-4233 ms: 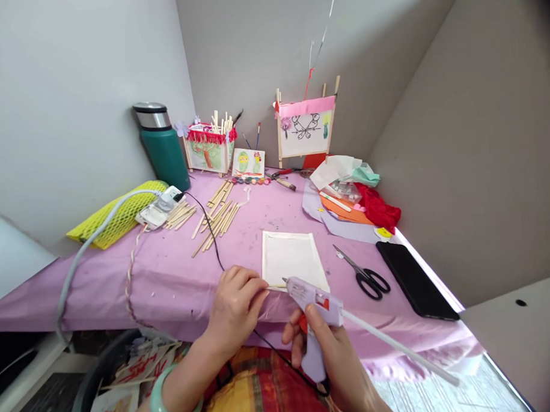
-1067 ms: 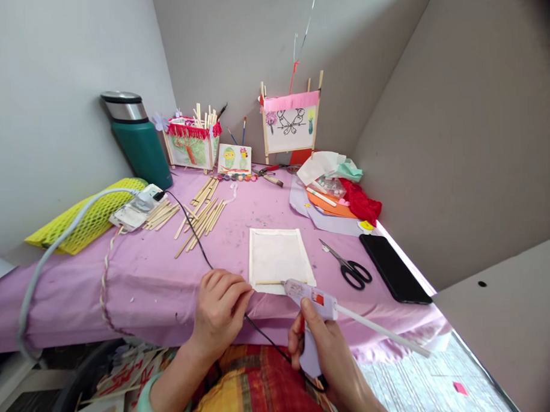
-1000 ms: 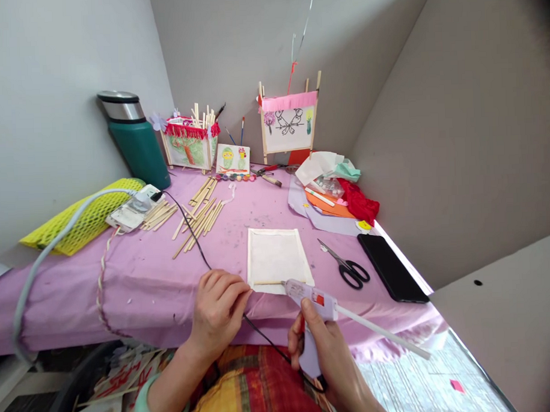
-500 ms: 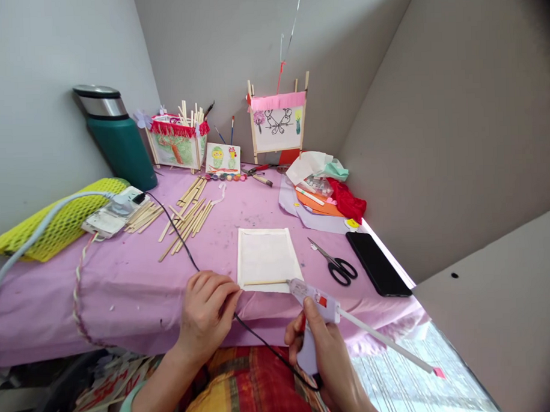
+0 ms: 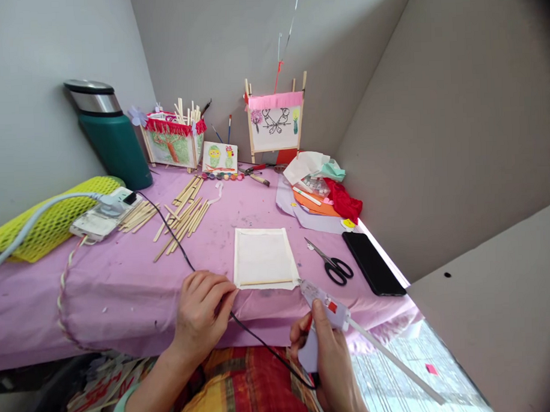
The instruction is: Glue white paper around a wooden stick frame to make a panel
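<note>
A white paper-covered square panel (image 5: 265,257) lies flat near the table's front edge, with a thin wooden stick (image 5: 267,282) along its near side. At its near left corner, the fingers of my left hand (image 5: 204,310) are pinched on the paper's edge. My right hand (image 5: 329,354) grips a lilac hot glue gun (image 5: 326,306), whose nozzle meets the panel's near right corner. From the gun's back sticks out a long white glue stick (image 5: 398,363). Its black cord (image 5: 261,338) passes below my left hand.
Scissors (image 5: 331,264) and a black phone (image 5: 374,264) lie right of the panel. Loose wooden sticks (image 5: 185,227) spread at left, near a power strip (image 5: 101,218) and a teal bottle (image 5: 113,139). Craft scraps (image 5: 319,186) and a stick-framed drawing (image 5: 276,125) stand behind.
The glue gun's nozzle has moved right along the panel's near edge to its corner. My left hand stays at the left corner. The view has shifted slightly.
</note>
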Demonstrator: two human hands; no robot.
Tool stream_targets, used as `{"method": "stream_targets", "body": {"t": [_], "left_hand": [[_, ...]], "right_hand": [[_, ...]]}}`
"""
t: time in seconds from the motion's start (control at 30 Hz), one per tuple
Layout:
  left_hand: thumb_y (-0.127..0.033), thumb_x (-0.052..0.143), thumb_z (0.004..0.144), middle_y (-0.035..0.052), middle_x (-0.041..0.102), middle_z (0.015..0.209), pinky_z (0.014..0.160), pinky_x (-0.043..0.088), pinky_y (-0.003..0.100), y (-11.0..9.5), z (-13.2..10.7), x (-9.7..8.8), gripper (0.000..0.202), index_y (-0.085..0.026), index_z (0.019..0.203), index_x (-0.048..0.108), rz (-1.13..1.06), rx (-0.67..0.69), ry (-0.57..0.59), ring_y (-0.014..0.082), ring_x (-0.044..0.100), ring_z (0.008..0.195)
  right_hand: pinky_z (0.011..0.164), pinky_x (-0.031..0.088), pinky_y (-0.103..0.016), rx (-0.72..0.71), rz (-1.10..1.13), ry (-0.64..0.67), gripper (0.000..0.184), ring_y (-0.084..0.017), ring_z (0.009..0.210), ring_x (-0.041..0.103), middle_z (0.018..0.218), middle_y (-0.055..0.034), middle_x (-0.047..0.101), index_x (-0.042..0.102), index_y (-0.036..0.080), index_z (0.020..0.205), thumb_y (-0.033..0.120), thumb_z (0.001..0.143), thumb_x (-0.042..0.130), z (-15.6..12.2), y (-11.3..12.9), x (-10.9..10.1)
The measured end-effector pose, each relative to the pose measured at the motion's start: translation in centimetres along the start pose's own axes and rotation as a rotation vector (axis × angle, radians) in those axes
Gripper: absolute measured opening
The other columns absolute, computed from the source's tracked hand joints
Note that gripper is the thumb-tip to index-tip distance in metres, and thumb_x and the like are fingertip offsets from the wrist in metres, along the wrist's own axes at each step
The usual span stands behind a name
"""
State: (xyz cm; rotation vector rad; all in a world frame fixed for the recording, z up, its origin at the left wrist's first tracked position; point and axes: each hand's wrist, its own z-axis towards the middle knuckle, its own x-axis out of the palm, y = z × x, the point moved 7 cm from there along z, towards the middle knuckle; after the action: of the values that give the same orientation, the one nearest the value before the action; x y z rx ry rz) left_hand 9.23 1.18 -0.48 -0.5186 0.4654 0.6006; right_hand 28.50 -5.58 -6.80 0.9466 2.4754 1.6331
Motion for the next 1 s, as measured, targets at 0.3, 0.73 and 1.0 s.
{"method": "stream_targets", "body": {"t": [0.3, 0.73, 1.0], "left_hand": [[-0.009, 0.062, 0.08, 0.0038, 0.065, 0.08, 0.079, 0.042, 0.04, -0.2, 0.13, -0.04, 0.011, -0.018, 0.084, 0.061, 0.006, 0.004, -0.002, 0.0188, 0.055, 0.08], [-0.01, 0.062, 0.081, 0.0037, 0.066, 0.08, 0.08, 0.042, 0.039, -0.11, 0.1, 0.02, 0.009, -0.019, 0.084, 0.062, 0.005, -0.009, 0.004, 0.0186, 0.055, 0.08], [-0.01, 0.062, 0.08, 0.0035, 0.066, 0.08, 0.079, 0.043, 0.039, -0.17, 0.27, 0.0, 0.01, -0.019, 0.084, 0.062, -0.006, -0.009, -0.004, 0.0188, 0.055, 0.08]], "right_hand": [[0.038, 0.036, -0.023, -0.005, -0.043, 0.018, 0.047, -0.012, 0.04, 0.049, 0.053, 0.0009, 0.057, 0.046, 0.02, 0.065, 0.065, 0.077, 0.058, 0.32, -0.02, -0.18], [0.034, 0.029, -0.019, -0.005, -0.03, -0.012, 0.049, -0.009, 0.036, 0.045, 0.051, 0.0018, 0.055, 0.045, 0.02, 0.064, 0.066, 0.075, 0.059, -0.16, -0.27, -0.18], [0.036, 0.033, -0.021, -0.027, 0.026, 0.018, 0.046, -0.009, 0.039, 0.045, 0.054, 0.0033, 0.053, 0.044, 0.021, 0.066, 0.063, 0.079, 0.056, 0.28, -0.16, -0.21]]}}
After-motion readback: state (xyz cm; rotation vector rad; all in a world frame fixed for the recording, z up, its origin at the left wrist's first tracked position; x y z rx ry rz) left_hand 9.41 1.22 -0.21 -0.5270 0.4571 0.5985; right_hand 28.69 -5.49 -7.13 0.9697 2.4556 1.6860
